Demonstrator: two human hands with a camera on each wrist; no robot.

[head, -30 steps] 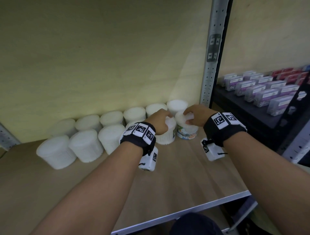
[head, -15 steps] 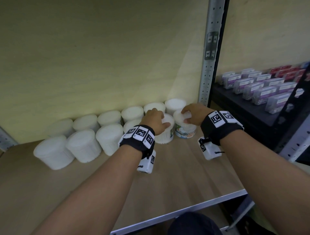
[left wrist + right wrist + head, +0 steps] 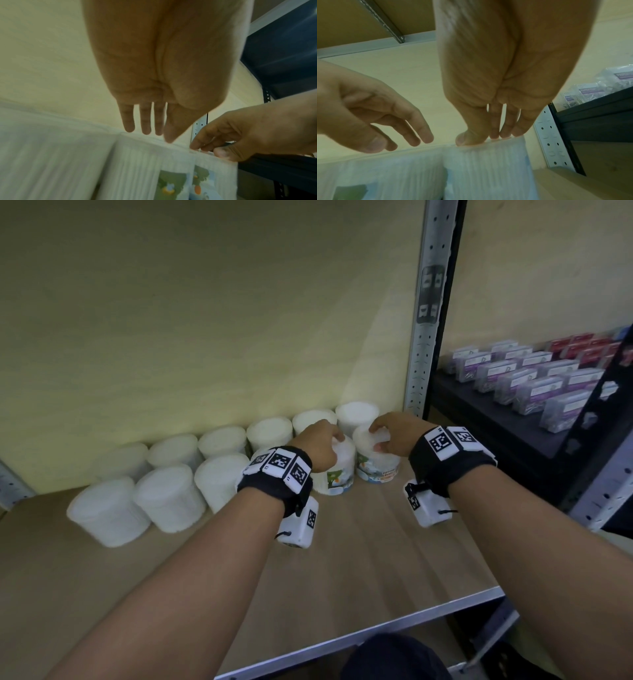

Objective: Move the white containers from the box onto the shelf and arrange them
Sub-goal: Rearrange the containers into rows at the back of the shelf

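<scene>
Two rows of white containers [image 3: 168, 498] stand on the wooden shelf [image 3: 359, 559] against the back wall. At the right end of the front row are two with coloured labels. My left hand [image 3: 337, 438] hovers over the left labelled container [image 3: 337, 474]; in the left wrist view its fingers [image 3: 145, 127] hang straight just above the lid. My right hand [image 3: 376, 436] grips the lid rim of the right labelled container [image 3: 376, 467] from above, and its thumb [image 3: 464, 139] and fingers press on the top edge. The box is not in view.
A grey perforated upright post [image 3: 424, 320] stands right beside the right container. Beyond it a black shelf [image 3: 479, 412] carries rows of small paper-clip boxes [image 3: 534, 381]. The shelf's metal front edge [image 3: 376, 631] runs below my forearms, with bare board in front of the containers.
My left hand has let go of its container, and its fingers are now straight above the lid. My right hand stays on the right container.
</scene>
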